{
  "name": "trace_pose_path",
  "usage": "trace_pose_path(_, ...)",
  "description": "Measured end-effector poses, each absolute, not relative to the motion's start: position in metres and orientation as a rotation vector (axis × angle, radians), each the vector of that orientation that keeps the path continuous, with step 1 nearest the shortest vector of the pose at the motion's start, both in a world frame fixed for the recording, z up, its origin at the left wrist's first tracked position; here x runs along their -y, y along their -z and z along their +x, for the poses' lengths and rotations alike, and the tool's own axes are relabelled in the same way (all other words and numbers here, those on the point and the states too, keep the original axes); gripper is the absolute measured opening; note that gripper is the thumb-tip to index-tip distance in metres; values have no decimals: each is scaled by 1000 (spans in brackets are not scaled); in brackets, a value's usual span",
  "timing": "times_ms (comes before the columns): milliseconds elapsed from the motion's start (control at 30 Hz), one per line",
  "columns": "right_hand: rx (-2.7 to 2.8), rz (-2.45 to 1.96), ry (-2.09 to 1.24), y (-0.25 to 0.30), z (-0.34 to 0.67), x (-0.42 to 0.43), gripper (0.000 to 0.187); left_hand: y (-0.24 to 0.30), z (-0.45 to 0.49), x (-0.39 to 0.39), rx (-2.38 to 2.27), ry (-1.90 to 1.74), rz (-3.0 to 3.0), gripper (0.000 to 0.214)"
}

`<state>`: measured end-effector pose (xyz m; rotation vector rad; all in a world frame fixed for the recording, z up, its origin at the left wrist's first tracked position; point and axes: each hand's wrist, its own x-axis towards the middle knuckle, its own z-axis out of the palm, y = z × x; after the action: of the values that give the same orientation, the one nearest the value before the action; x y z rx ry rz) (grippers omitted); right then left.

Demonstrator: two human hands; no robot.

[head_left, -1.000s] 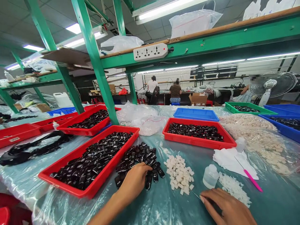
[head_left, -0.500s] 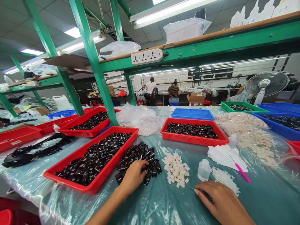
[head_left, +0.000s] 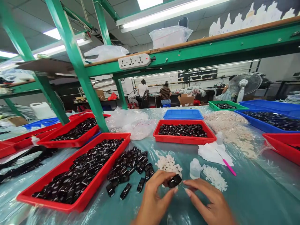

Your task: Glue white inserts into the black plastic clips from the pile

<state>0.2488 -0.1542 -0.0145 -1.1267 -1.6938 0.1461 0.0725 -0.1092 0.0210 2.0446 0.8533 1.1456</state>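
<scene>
One black piece pinched in left hand, held up just right of loose black pile. Right hand fingertips drawn together beside piece; grip contents cannot be told. Pile largely untouched on tabletop.

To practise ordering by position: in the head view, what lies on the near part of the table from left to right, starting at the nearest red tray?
red tray → black pile → white blocks → bottle → white bits
</scene>
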Motion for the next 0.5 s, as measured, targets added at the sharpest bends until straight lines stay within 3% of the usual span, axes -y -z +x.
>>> trace_pose_path(333, 1506, -1079, -70, 14, 254, 150, 18, -12, 90, 103, -680, -1152, 2034, 31)
trace_pose_path(500, 1506, -1137, -142, 15, 255, 148, 24, -6, 96, 100, -632, -872, 1526, 26)
